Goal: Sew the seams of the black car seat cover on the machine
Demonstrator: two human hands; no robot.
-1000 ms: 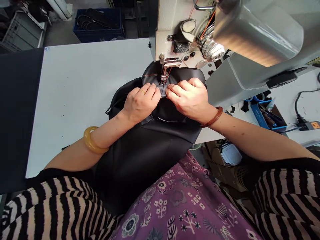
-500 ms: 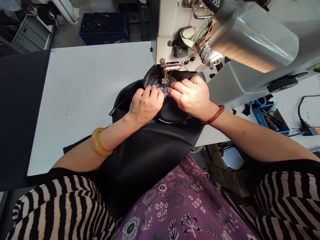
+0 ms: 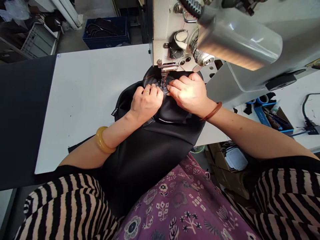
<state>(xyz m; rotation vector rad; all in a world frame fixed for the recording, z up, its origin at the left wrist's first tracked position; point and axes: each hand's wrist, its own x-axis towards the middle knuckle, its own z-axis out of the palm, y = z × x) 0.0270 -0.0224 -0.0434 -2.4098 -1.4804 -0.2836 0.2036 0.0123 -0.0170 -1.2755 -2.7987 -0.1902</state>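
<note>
In the head view, the smooth, black, leather-like cover (image 3: 150, 156) lies partly on the flat white tabletop (image 3: 87, 86), its upper part beneath the small metal presser foot (image 3: 163, 82) and its lower part draped toward the purple floral apron (image 3: 172, 206). The left hand (image 3: 147, 103) has its fingers drawn together, gripping the cover just beside the foot; the right hand (image 3: 190, 93) pinches it opposite, though the fingertips' exact hold is partly hidden.

The cover looks soft, floppy and perhaps slightly slippery; its hanging bulk could drag. The flat margins either side of the foot seem the best hold, with fingertips clear of the needle area. Open tabletop lies left of the cover's edge and small black label (image 3: 114, 112); on the right, the grey machine body (image 3: 225, 83) leaves less room.
</note>
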